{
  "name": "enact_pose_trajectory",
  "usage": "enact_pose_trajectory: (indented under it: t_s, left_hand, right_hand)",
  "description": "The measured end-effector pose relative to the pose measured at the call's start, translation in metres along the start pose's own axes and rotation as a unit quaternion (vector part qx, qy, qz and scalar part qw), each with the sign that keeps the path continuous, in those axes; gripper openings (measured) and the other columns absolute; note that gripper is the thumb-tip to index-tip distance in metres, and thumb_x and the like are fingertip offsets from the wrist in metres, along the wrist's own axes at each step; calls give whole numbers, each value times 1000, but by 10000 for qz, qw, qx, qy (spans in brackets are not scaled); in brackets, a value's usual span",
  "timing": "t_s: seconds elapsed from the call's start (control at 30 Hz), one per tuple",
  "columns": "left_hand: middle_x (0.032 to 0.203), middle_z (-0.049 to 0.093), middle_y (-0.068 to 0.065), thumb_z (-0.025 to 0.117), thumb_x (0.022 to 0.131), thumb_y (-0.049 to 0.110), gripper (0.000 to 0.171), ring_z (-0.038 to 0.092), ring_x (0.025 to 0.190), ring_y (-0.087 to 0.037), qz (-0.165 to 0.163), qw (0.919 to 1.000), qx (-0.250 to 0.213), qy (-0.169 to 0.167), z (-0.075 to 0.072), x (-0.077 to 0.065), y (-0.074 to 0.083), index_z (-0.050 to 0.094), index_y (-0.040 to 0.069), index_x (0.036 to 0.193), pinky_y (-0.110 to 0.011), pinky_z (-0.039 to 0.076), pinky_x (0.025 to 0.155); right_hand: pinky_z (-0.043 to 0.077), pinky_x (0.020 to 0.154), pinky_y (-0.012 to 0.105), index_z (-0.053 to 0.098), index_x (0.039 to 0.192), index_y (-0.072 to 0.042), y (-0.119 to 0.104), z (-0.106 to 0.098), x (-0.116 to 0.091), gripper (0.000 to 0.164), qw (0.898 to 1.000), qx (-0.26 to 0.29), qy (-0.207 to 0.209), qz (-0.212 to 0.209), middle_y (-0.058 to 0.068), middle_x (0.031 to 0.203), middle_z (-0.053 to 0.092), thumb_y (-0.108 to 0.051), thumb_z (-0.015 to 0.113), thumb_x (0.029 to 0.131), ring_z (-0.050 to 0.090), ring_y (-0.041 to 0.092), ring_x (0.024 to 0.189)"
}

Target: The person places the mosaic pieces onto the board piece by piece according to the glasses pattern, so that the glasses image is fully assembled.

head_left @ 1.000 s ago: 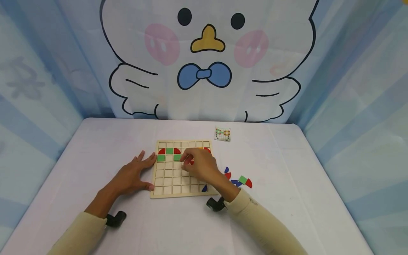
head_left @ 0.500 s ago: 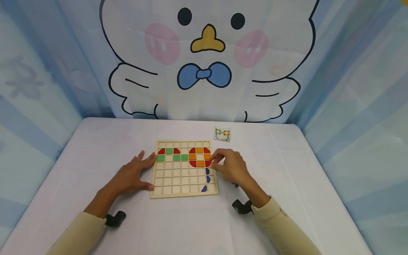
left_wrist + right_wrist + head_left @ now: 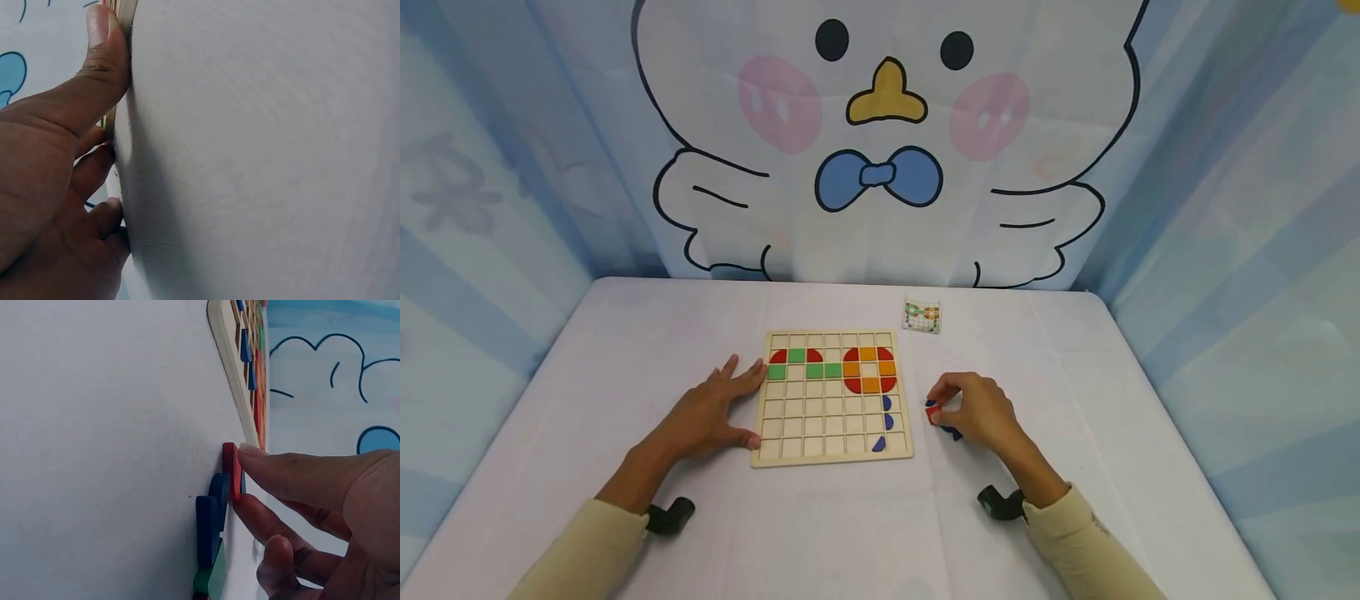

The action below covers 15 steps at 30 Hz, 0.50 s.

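In the head view a wooden grid board (image 3: pixel 816 425) lies flat, with red, green, orange and blue flat pieces in some cells. My left hand (image 3: pixel 707 414) rests at its left edge, fingers and thumb spread, thumb near the front corner; the left wrist view shows the thumb (image 3: pixel 103 59) against the board's side. Right of the board, my right hand (image 3: pixel 981 410) is over the loose pieces. Its thumb and a finger pinch a red quarter-circle piece (image 3: pixel 230 472), low at the tabletop. Blue pieces (image 3: pixel 208 528) and a green square piece (image 3: pixel 212 575) lie beside it.
A small pattern card (image 3: pixel 922 317) lies beyond the board's far right corner. Down the board's right side are several blue pieces (image 3: pixel 888 422). The white-covered table (image 3: pixel 820 533) ends at a cartoon-printed curtain (image 3: pixel 880 242). A black camera mount sits at each wrist.
My right hand has moved from over the board, past its right edge, to the loose pieces. A green square now shows in the second-row pattern. The left hand has stayed in place.
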<state>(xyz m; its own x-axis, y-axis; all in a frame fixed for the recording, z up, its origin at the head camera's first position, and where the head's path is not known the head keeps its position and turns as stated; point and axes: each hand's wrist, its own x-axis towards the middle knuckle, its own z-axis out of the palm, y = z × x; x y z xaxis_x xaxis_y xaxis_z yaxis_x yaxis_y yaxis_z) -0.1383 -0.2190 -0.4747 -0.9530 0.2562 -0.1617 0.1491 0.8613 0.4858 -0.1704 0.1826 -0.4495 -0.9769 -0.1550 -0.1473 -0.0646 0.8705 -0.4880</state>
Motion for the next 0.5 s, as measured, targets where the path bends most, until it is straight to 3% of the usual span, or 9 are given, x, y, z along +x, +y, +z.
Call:
enact_pose_trajectory:
  t_s: [0.13, 0.33, 0.5]
  left_hand:
    - [173, 24, -27, 97, 70, 47, 121, 23, 152, -68, -10, 10000, 5, -12, 0, 0, 0, 31, 18, 168, -79, 31, 117]
    - [173, 24, -28, 97, 70, 47, 121, 23, 152, -69, -13, 10000, 4, 13, 1, 0, -1, 31, 18, 168, -80, 31, 117]
    - [173, 23, -28, 97, 70, 47, 121, 22, 152, -68, -7, 10000, -15, 14, 1, 0, 0, 31, 18, 168, -80, 31, 117]
  right_hand:
    - [49, 78, 35, 77, 97, -25, 2, 3, -1, 22, 9999, -88, -80, -45, -7, 93, 72, -19, 93, 83, 61, 16, 92]
    - [43, 66, 31, 75, 89, -25, 2, 2, -1, 21, 9997, -134, -201, -53, -6, 81, 66, -22, 94, 81, 58, 15, 79]
    - [41, 62, 31, 71, 83, -24, 2, 1, -1, 23, 9997, -135, -204, -29, -5, 75, 65, -23, 94, 82, 56, 15, 74]
